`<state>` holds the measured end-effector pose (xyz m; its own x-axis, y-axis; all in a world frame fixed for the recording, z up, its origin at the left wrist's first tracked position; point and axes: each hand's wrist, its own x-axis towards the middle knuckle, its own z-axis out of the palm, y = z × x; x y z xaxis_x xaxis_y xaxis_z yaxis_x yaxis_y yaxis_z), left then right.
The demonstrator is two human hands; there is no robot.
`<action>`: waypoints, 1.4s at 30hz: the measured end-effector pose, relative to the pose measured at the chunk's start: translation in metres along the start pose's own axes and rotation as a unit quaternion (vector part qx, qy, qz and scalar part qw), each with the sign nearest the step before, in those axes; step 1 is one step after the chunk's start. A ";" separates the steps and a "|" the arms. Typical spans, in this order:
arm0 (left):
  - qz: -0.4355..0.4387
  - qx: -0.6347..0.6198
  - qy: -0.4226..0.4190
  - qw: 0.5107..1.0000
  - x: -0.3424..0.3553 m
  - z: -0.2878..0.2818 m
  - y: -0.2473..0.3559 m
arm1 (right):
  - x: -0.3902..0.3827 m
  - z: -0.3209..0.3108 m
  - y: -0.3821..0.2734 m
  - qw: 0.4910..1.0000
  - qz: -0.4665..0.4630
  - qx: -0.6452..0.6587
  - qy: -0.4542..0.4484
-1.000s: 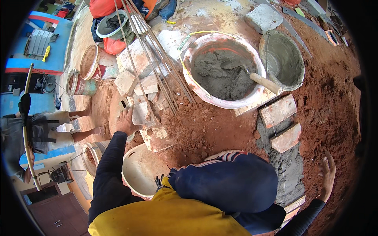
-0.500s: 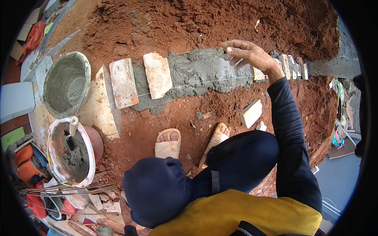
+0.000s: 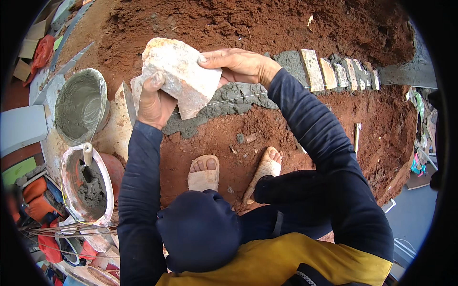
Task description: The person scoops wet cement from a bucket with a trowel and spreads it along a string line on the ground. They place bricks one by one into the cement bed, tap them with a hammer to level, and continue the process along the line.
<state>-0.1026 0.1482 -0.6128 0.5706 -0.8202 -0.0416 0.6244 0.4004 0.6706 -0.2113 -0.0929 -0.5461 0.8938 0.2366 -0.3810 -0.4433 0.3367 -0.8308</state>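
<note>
A pale, rough brick (image 3: pixel 183 66) is raised between my two hands above the mortar bed. My left hand (image 3: pixel 156 102) closes on its near left side, thumb on the face. My right hand (image 3: pixel 238 66) grips its right edge, with the thumb on top and the other fingers partly hidden. Below, the grey wet mortar (image 3: pixel 234 93) runs along a strip in the red soil, crossed lengthwise by a taut white string (image 3: pixel 238 98). Laid bricks under the held one are mostly covered by it and my left hand.
Several bricks (image 3: pixel 312 70) stand in a row in the mortar at right. At left are a mortar-coated bucket (image 3: pixel 80 105) and another bucket (image 3: pixel 110 190) holding mortar and a trowel (image 3: pixel 88 155). My sandalled feet (image 3: pixel 203 174) rest on soil near the strip.
My left hand has come up from low beside my knee and is now on a brick. My right hand has moved left from over the mortar to grip that brick too.
</note>
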 end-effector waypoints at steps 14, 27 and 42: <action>0.032 0.886 -0.223 0.406 -0.004 -0.031 -0.124 | -0.035 -0.120 0.143 0.911 0.057 0.029 0.408; 0.110 0.823 -0.213 0.515 -0.002 -0.030 -0.106 | -0.029 -0.127 0.118 0.767 0.252 -0.502 0.311; 0.165 0.847 -0.114 0.492 0.015 -0.024 -0.092 | 0.063 -0.082 0.079 0.659 0.308 -0.635 0.259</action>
<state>-0.1390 0.1093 -0.6931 0.2973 -0.9264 0.2311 -0.9331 -0.2307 0.2757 -0.1849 -0.1263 -0.6691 0.6195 -0.4820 -0.6196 -0.6129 -0.7902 0.0020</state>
